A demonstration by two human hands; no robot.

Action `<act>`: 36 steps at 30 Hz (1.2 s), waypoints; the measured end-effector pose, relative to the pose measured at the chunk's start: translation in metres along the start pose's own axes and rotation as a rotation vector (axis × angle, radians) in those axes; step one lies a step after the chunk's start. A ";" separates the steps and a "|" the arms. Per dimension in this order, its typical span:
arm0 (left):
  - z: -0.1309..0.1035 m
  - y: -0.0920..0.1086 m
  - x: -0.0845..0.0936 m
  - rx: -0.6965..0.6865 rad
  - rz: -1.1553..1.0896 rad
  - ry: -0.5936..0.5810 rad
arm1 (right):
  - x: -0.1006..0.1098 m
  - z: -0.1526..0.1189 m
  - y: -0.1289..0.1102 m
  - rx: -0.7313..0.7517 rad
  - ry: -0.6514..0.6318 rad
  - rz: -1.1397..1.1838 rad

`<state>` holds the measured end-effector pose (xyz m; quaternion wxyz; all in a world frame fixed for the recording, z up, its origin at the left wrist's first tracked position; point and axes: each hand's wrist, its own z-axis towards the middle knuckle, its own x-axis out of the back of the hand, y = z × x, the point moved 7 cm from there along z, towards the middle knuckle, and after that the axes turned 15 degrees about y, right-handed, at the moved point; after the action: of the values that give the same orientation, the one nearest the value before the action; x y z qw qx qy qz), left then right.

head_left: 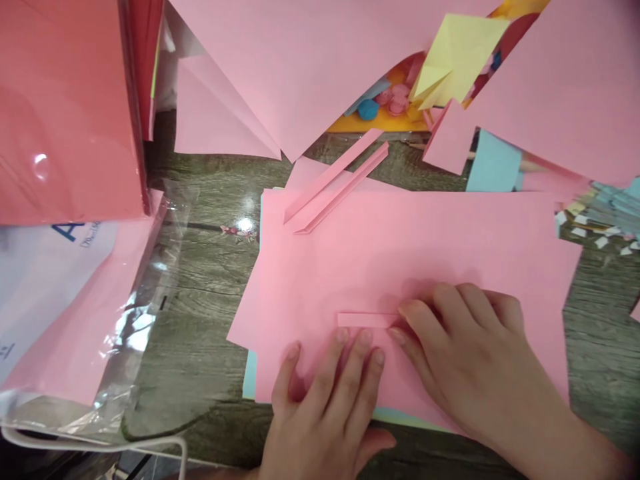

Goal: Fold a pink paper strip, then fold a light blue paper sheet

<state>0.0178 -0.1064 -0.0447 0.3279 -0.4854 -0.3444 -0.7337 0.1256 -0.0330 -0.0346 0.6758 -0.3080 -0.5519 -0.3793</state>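
A narrow folded strip of pink paper point(365, 320) lies on a stack of pink sheets point(425, 240). Over its right end is my right hand point(470, 353), thumb and index finger pinching the strip while the other fingers curl. My left hand point(335, 400) rests palm down with fingers spread; its fingertips press by the strip's lower edge. Two more folded pink strips point(333, 177) lie side by side, slanted, across the stack's upper left corner. Pale blue and yellow sheets peek out beneath the stack's lower edge.
Plastic-wrapped red paper point(65, 113) and a clear packet of pink paper point(115, 320) occupy the left side. A yellow folded piece point(450, 60), a light blue piece point(493, 163) and large pink sheets point(295, 60) lie behind. A white cable point(100, 443) runs at lower left.
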 end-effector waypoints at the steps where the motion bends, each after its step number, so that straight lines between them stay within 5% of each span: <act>1: 0.000 0.000 0.000 0.001 0.001 -0.003 | 0.000 0.000 0.000 0.001 -0.001 0.001; 15: 0.002 0.000 0.001 -0.010 0.003 -0.035 | 0.001 0.000 -0.002 0.010 -0.001 -0.047; 24: 0.000 0.001 -0.001 0.009 0.003 -0.010 | 0.021 -0.017 -0.021 0.151 0.274 0.198; 36: 0.010 -0.012 0.006 -0.044 -0.003 -0.093 | 0.017 -0.028 -0.023 0.204 0.178 0.285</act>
<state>0.0117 -0.0923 -0.0386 0.2997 -0.5254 -0.3438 -0.7183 0.1220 -0.0711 -0.0236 0.7964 -0.2785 -0.4763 -0.2476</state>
